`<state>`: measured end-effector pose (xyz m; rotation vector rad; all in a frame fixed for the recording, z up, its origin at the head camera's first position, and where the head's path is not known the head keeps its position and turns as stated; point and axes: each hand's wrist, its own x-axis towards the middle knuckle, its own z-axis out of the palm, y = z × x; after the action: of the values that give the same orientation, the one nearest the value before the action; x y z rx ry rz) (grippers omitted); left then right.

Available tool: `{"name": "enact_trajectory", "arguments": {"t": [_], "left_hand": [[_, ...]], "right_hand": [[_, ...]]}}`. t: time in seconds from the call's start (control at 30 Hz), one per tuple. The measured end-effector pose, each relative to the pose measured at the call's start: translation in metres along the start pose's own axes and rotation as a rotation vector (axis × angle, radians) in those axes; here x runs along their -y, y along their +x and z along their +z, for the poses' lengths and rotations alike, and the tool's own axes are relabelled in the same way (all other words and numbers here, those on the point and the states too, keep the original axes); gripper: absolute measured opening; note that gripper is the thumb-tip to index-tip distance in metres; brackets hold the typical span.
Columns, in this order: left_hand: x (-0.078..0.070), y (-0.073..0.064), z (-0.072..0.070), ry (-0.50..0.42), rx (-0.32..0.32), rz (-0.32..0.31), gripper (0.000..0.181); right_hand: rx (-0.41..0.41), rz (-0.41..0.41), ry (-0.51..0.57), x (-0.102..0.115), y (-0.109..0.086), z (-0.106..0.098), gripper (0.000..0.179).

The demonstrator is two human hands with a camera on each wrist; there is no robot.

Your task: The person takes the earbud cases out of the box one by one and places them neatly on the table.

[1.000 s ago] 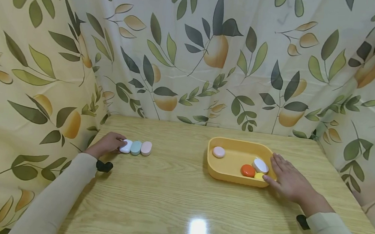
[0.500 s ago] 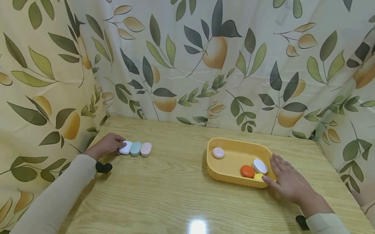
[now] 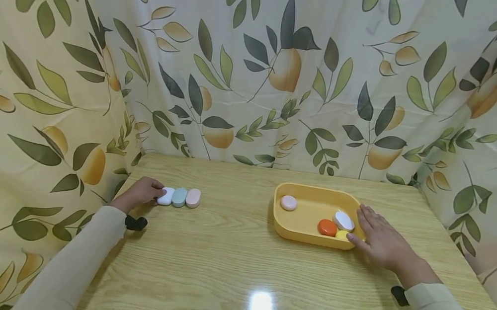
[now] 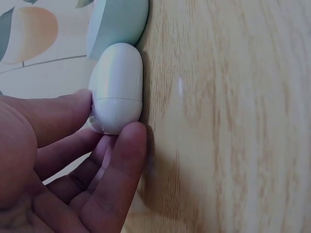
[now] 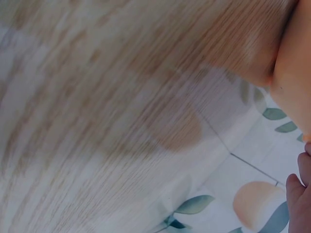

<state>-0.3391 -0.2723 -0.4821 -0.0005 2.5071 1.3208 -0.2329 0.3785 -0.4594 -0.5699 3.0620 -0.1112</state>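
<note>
At the left of the table, my left hand [image 3: 143, 194] holds the near end of a white earbud case [image 4: 118, 82], a rounded shell with a thin seam. In the left wrist view the thumb touches one face and a fingertip meets its end. A teal oval block [image 3: 179, 197] and a pink oval block [image 3: 193, 198] sit in a row beside the case. My right hand [image 3: 381, 240] lies with straight fingers along the right end of a yellow tray [image 3: 303, 238], the thumb over its front rim.
In the tray lie a pink round piece [image 3: 289, 203], a white oval piece [image 3: 343, 221], an orange-red round piece [image 3: 327, 227] and a yellow piece [image 3: 341, 234], partly hidden. Leaf-and-fruit patterned curtains [image 3: 251, 125] stand behind and at both sides of the wooden table [image 3: 211, 266].
My left fingers have drawn back slightly leftward on the white earbud case, so more of it shows. The right hand and the tray stay put.
</note>
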Motion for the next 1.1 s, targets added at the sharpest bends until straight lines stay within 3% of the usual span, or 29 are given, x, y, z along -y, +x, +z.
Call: {"name": "enact_trajectory", "arguments": {"t": [0.43,0.67,0.9,1.1], "left_hand": [[0.002,-0.004,-0.008,0.063,-0.052,0.040,0.028],[-0.007,-0.004,-0.011,0.003,-0.069,0.066,0.032],[-0.016,0.002,-0.007,0.050,-0.077,0.088,0.038],[-0.028,0.006,0.000,0.020,-0.049,0.088,0.037]], "right_hand": [[0.010,0.006,-0.011,0.001,0.000,0.000,0.089],[0.012,0.009,-0.008,-0.001,0.000,0.001,0.089],[0.013,0.011,-0.013,0.000,-0.001,0.001,0.089],[0.015,0.013,-0.017,0.001,-0.001,0.000,0.090]]}}
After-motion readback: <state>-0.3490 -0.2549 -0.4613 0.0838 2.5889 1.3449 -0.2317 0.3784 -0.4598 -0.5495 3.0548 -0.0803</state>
